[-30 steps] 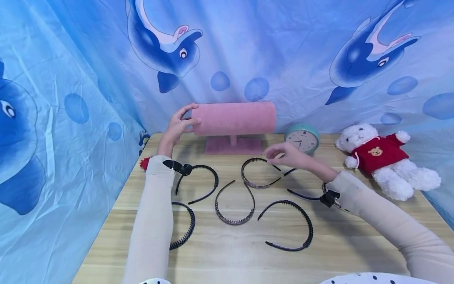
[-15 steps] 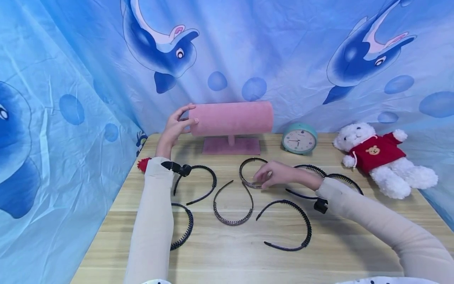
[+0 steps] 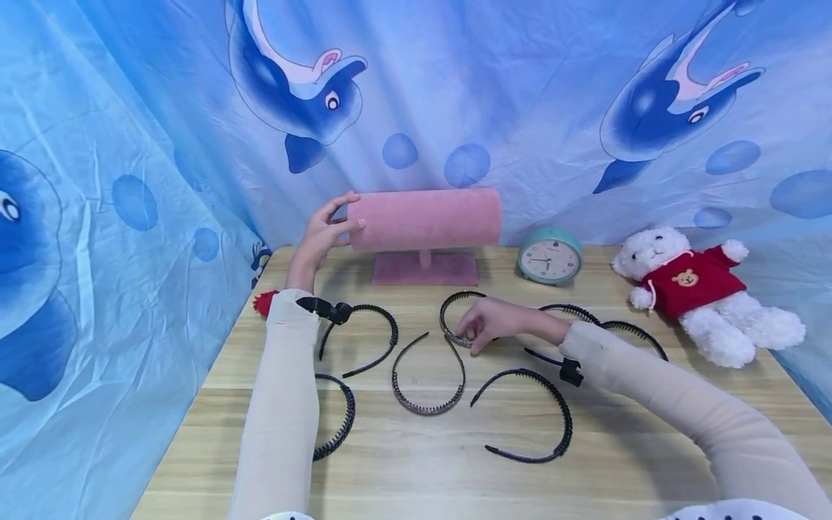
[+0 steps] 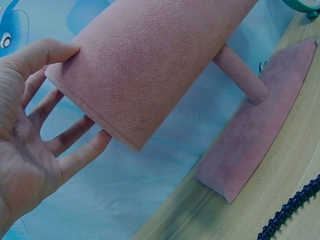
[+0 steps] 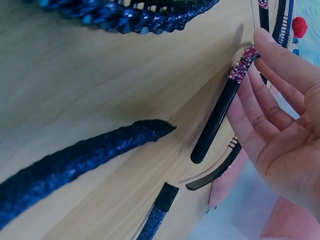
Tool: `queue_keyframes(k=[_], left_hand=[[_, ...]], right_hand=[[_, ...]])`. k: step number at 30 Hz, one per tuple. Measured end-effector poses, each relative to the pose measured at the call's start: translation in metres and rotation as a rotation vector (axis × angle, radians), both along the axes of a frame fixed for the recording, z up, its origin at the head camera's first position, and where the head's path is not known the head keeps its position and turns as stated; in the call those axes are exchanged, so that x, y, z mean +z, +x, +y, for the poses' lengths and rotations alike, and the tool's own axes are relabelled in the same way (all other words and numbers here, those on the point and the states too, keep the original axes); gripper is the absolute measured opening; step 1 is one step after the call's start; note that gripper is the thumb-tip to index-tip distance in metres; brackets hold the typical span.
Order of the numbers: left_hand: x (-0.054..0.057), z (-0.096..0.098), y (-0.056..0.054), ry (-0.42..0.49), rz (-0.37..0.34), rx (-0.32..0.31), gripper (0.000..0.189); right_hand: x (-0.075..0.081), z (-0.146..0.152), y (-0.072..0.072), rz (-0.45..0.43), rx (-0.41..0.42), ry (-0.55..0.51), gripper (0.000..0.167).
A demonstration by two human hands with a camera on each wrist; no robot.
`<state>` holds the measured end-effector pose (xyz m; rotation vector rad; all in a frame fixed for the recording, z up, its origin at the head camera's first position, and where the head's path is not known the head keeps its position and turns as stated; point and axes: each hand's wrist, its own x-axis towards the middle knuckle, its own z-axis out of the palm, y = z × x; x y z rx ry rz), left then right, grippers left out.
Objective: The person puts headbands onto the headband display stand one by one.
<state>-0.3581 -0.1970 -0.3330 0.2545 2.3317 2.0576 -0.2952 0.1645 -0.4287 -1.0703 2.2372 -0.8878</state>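
On the left, my left hand (image 3: 320,235) holds the end of a pink T-shaped roll stand (image 3: 425,219), thumb on its near face and fingers round the end edge in the left wrist view. My right hand (image 3: 497,320) reaches down to the headband (image 3: 443,314) in front of the stand. In the right wrist view its thumb and fingers pinch this headband's pink-speckled part (image 5: 243,65); the black tip points down past the fingers. Just in front lies another toothed headband (image 3: 429,412), its upper end close by the held one.
More dark headbands lie around: two at left (image 3: 395,328) (image 3: 351,412), one front right (image 3: 567,419), two partly behind the right arm (image 3: 633,330). A teal alarm clock (image 3: 550,256) and a white teddy bear (image 3: 695,282) sit at the back right. A dolphin-print curtain (image 3: 429,94) encloses the table.
My right hand has come down and left from near the clock to the headband before the stand, its fingers closing on it. My left hand stays on the stand's end.
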Motion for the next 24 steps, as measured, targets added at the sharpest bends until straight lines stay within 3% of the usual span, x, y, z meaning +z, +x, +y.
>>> queue_keyframes(k=[14,24], left_hand=[[0.002,-0.001,0.001,0.008,-0.011,0.001,0.054],[-0.001,-0.001,-0.001,-0.001,0.0,-0.004,0.057]], right_hand=[[0.002,-0.008,-0.004,-0.043,0.016,0.053,0.028],[0.028,0.004,-0.004,0.0,0.078,0.014,0.029]])
